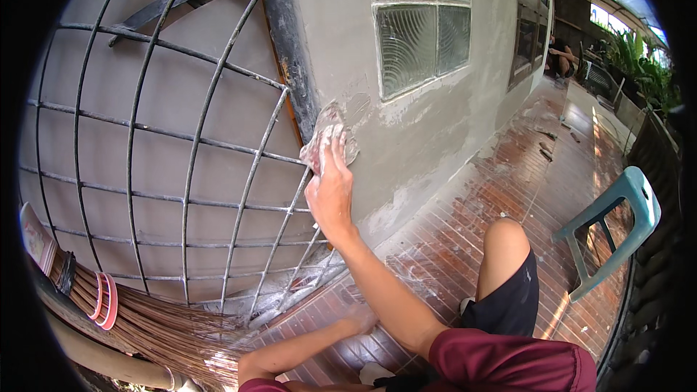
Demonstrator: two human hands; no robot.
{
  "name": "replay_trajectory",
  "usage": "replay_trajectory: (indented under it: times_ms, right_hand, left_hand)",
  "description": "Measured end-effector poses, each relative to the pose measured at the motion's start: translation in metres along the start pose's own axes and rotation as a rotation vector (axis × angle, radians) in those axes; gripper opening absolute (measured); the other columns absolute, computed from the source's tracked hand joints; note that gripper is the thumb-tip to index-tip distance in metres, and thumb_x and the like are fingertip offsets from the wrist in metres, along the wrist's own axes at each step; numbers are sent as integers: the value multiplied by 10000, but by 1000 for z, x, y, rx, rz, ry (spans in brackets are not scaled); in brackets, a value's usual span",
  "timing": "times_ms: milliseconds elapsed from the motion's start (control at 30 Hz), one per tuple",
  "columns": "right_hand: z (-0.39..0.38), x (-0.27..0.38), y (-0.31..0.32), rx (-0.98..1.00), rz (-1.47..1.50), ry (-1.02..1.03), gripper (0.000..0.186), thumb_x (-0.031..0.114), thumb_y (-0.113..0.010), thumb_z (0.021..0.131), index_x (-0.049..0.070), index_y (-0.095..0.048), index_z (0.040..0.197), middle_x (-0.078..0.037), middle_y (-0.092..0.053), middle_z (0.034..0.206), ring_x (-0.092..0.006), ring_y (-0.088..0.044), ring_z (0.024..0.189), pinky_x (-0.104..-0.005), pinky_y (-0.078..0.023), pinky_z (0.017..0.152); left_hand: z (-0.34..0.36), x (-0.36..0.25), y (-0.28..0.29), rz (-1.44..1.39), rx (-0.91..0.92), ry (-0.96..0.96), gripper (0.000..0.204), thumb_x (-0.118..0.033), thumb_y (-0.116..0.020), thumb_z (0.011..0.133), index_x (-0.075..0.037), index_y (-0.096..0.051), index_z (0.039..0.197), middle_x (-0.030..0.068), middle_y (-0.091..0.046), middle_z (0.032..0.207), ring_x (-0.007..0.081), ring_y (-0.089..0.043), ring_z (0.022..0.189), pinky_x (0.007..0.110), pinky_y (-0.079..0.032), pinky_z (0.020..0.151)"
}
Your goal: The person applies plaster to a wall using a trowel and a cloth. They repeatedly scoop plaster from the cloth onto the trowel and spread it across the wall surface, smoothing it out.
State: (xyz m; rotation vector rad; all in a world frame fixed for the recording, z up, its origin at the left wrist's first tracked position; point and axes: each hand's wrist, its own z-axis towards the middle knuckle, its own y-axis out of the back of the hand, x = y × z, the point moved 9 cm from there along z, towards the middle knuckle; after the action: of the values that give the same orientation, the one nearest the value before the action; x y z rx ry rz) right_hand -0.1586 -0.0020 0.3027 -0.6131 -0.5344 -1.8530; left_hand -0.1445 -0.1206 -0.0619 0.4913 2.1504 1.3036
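Note:
My right hand [332, 192] is raised to the grey plastered wall [414, 145], its fingers pressing a crumpled, whitish-stained rag [330, 141]. The rag lies against the wall's edge, beside a dark upright metal post [290, 51] and below the glass-block window [423, 51]. White residue coats the fingers. Low over the floor, my left hand [357, 318] reaches in beneath my right forearm. It is blurred and partly covered by that forearm, so its fingers cannot be made out.
A metal grille [134, 127] fills the left side, with a stick broom [152, 312] leaning below it. Reddish-brown floor [435, 261] runs along the wall, smeared with white dust. A blue-green plastic stool [639, 203] stands at right. Another person [563, 58] sits far back near plants.

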Motion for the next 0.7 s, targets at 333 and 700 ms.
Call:
replay_trajectory:
  times_ms: [333,700]
  right_hand:
    - [59,-31,60,-186,96,24,642,-175,-421,665,-141,-417,1306,-340,-430,1350,-444,-422,1278,-381,-376,1061]
    - [-13,-2,53,-178,120,180,689,-173,-477,636,-124,-424,1322,-317,-450,1350,-429,-427,1285,-389,-359,1073]
  left_hand:
    - [-10,-16,3,20,192,52,234,-208,-651,714,-42,-693,874,169,-686,868,339,-673,841,450,-540,675]
    - [6,19,-23,5,129,68,222,-209,-680,681,-51,-707,835,174,-687,820,341,-680,814,460,-533,640]
